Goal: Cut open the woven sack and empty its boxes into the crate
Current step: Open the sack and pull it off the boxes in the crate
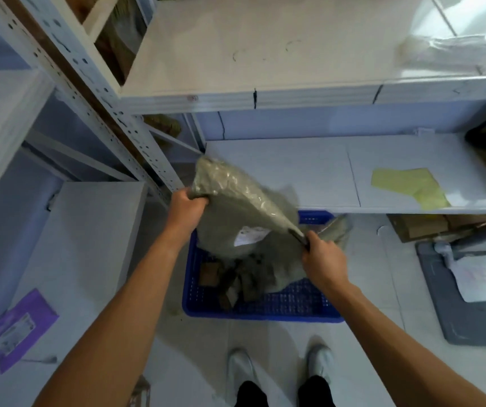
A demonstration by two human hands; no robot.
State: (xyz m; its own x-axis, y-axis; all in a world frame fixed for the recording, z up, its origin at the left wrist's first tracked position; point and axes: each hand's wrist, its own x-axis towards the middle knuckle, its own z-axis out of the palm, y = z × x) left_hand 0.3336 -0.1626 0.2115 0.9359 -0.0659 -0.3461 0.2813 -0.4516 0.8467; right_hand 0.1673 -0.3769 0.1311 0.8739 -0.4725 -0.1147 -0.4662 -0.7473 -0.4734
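Observed: the woven sack (236, 207), grey-green, hangs above the blue crate (262, 317), which stands on the tiled floor (365, 289) in front of the lower shelf (283, 171). The sack's lower part droops into the crate's far half.

Left hand (187, 207): fingers clenched round the sack's upper left corner, held high. Right hand (322, 259): fingers clenched round the sack's opposite corner, held lower, above the crate's right side. A dark narrow item shows at the right hand's grip; what it is cannot be told. The cloth runs taut between the 2 hands.

A white label (249, 235) is on the side of the sack facing the camera.

Several small brown boxes (209, 273) lie in the crate near its left wall, partly under the sack's hanging edge. Their exact number cannot be told because of blur.

Surroundings: a yellow sheet (409, 186) lies on the lower shelf toward its right end. A purple packet (15, 330) lies on the low surface at left, near its front edge. A grey mat (456, 324) with white paper on it lies on the floor right of the crate. 2 white shoes (239, 365) stand just short of the crate's near rim.
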